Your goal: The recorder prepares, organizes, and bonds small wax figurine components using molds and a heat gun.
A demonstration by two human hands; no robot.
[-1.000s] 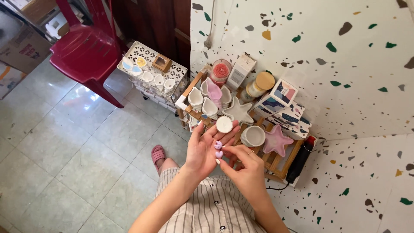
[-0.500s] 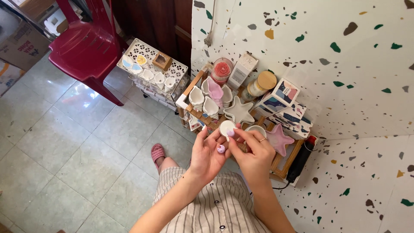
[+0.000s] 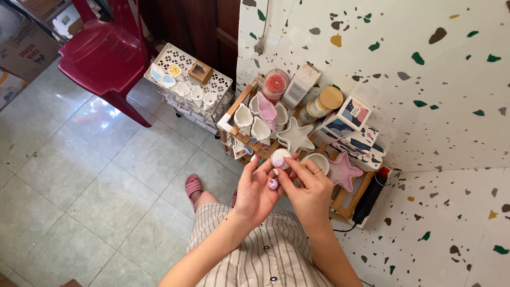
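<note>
My left hand [image 3: 256, 190] is raised palm-up over my lap, its fingers curled around a small round white dish [image 3: 280, 158] at the fingertips. My right hand [image 3: 308, 186], a ring on one finger, meets it from the right and pinches a tiny lilac piece [image 3: 273, 184] between thumb and forefinger, touching the left palm. Both hands hover just in front of a wooden rack [image 3: 247, 140] filled with white and pink shell, star and scalloped dishes.
A white star dish [image 3: 296, 137] and a pink star dish [image 3: 343, 171] lie on the rack, with a red rose candle jar [image 3: 275, 85], a cork-lidded jar [image 3: 325, 102] and patterned boxes [image 3: 350, 124] behind. A white lattice basket [image 3: 187, 81] and red plastic chair [image 3: 106, 50] stand left. A speckled wall rises right.
My hands have shifted slightly right and closer together. The right hand has come over the left palm and now pinches the lilac piece; the white dish stays at the left fingertips.
</note>
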